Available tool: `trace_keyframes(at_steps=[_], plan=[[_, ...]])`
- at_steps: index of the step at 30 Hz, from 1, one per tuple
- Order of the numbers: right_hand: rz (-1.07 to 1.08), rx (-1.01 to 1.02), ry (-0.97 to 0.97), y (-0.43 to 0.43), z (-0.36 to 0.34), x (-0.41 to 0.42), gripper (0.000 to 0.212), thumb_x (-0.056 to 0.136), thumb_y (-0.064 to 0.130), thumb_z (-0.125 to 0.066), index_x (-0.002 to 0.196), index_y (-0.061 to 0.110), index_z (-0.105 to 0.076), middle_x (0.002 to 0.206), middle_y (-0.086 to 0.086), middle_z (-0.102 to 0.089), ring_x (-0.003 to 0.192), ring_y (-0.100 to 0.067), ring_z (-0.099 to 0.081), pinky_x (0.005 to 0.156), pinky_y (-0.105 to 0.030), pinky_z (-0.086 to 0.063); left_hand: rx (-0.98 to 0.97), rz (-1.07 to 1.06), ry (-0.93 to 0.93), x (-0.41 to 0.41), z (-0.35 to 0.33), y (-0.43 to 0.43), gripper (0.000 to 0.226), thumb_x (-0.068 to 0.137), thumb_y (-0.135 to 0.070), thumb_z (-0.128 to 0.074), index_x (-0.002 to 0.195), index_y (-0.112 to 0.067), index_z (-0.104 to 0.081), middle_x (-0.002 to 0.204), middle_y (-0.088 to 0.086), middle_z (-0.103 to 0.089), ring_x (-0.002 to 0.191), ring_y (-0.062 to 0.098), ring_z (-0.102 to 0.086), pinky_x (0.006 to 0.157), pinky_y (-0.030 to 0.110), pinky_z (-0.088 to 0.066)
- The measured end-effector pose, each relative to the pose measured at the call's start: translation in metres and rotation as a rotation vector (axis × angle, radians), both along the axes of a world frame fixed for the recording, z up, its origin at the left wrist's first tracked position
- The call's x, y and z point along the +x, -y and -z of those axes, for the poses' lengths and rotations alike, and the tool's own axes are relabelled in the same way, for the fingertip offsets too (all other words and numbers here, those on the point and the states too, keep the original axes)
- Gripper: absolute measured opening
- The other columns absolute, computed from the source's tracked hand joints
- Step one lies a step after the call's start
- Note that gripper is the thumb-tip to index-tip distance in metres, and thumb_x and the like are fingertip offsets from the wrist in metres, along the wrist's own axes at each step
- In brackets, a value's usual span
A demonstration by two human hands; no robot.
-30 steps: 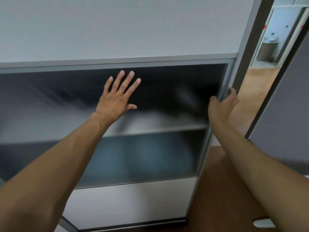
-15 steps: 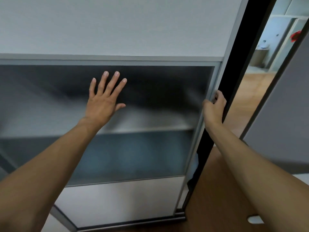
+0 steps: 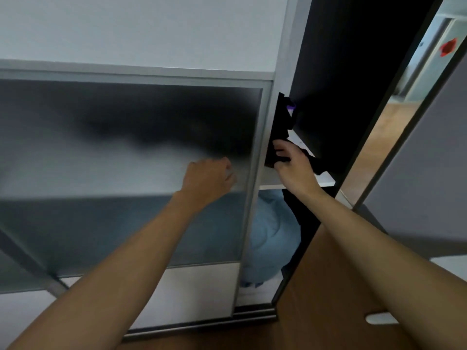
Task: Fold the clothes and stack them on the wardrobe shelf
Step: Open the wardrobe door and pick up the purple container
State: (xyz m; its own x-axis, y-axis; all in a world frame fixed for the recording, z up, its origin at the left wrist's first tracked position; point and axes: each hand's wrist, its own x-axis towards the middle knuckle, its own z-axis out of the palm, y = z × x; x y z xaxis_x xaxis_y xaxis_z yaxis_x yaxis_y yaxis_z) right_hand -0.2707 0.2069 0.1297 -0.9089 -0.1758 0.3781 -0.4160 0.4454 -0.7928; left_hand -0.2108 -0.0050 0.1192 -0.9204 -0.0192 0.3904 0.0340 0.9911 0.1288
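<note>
The wardrobe's sliding door, with its frosted glass panel, stands pushed left and leaves a narrow dark gap. In the gap a black garment lies on a white shelf and hangs over its front edge. My right hand reaches into the gap and grips the garment's lower edge. My left hand is against the glass panel near the door's frame, its fingers curled, holding nothing. Below the shelf sits a bundle of light blue clothes.
A dark side panel bounds the gap on the right, with a grey wall beyond it. Wooden floor lies below, with a white object on it at the right. A doorway to another room shows at the top right.
The door has slid further left and uncovered the shelf and the clothes. My right hand left the door's edge and took hold of the black garment. My left hand's fingers went from spread to curled.
</note>
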Motion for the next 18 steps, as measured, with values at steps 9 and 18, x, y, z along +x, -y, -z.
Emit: trace_keyframes(at_steps=[9, 18], plan=[[0.068, 0.643, 0.221, -0.065, 0.048, -0.086, 0.048, 0.092, 0.014, -0.057, 0.138, 0.001, -0.05, 0.14, -0.022, -0.048, 0.129, -0.038, -0.047, 0.105, -0.036, -0.04, 0.037, -0.262, 0.123, -0.049, 0.016, -0.021, 0.05, 0.091, -0.059, -0.045, 0.095, -0.014, -0.066, 0.106, 0.011, -0.07, 0.099, 0.034, -0.066, 0.072, 0.033, -0.036], [0.083, 0.769, 0.299, -0.068, 0.068, -0.114, 0.04, 0.092, 0.026, -0.049, 0.127, 0.009, -0.057, 0.129, -0.02, -0.057, 0.118, -0.038, -0.053, 0.101, -0.044, -0.045, 0.044, -0.424, 0.022, -0.026, 0.029, 0.015, 0.045, 0.09, -0.054, -0.044, 0.07, -0.015, -0.054, 0.081, 0.014, -0.067, 0.077, 0.037, -0.062, 0.065, 0.035, -0.036]])
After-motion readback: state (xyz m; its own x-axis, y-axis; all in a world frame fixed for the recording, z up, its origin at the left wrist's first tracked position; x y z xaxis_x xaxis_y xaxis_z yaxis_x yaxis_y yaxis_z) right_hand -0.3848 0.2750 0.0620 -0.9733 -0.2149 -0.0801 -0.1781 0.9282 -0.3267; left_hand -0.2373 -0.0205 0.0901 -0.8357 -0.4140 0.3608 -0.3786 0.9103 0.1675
